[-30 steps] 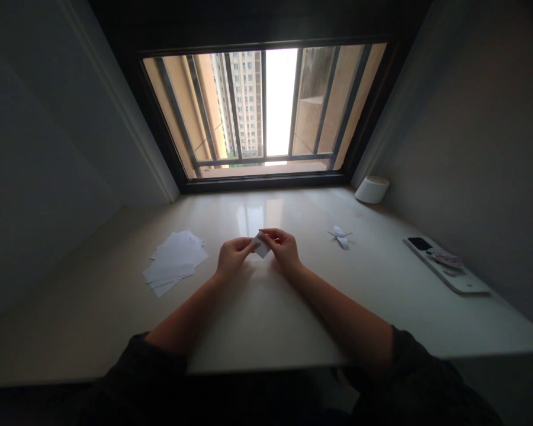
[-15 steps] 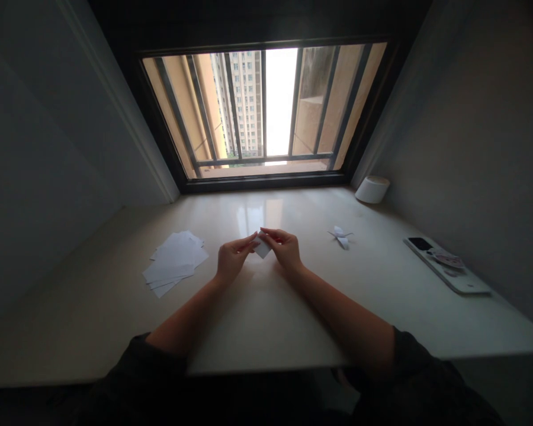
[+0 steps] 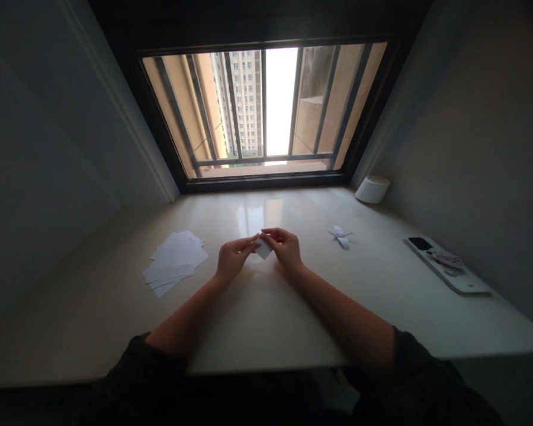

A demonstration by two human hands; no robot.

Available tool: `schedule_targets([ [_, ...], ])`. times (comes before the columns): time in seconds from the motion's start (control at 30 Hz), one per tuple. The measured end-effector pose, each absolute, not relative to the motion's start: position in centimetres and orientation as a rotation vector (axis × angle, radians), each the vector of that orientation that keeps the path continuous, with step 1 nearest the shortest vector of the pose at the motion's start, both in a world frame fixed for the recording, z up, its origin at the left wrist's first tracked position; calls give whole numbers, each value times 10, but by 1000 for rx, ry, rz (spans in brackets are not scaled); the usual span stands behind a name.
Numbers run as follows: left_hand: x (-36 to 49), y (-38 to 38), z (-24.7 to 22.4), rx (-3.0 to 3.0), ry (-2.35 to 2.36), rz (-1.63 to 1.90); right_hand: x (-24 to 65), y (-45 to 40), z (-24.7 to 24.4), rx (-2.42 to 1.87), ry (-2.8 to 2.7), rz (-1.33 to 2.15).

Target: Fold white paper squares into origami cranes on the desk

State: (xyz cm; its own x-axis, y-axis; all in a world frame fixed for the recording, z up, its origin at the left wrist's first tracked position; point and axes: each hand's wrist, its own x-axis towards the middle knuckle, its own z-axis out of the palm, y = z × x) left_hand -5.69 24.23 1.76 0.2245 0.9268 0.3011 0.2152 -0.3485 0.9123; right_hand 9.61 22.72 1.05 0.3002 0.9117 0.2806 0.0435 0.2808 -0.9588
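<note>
A small folded piece of white paper (image 3: pixel 263 249) is held between both hands, one corner pointing down toward me. My left hand (image 3: pixel 236 255) pinches its left side, and my right hand (image 3: pixel 285 245) pinches its right side near the top. The fingertips of the two hands almost meet at the paper's upper corner. To the left lies a fanned stack of white paper sheets (image 3: pixel 175 257). Off to the right of my right hand rests a folded white paper crane (image 3: pixel 340 238) with thin points sticking out.
All this is on a pale, glossy windowsill (image 3: pixel 266 319) below a barred window (image 3: pixel 266 184). In the back right corner stands a white roll (image 3: pixel 372 190). A phone in a light case (image 3: pixel 464 278) lies along the right wall. Walls close in both sides.
Both hands keep their grip on the folded paper, which has shifted very slightly down and to the right. Everything else lies as before.
</note>
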Motion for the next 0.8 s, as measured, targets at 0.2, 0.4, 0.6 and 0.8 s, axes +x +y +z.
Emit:
schedule_targets([
  [0.2,-56,243,15,1660,1031,1165,99,227,11,-1154,-1184,709],
  [0.4,-53,241,18,1471,998,1192,101,230,10,-1168,-1218,728],
  [0.6,-53,244,21,1315,1108,1277,101,232,8,-1014,-1105,985],
  [0.8,-53,245,19,1314,1075,1277,100,233,8,-973,-1047,1006],
])
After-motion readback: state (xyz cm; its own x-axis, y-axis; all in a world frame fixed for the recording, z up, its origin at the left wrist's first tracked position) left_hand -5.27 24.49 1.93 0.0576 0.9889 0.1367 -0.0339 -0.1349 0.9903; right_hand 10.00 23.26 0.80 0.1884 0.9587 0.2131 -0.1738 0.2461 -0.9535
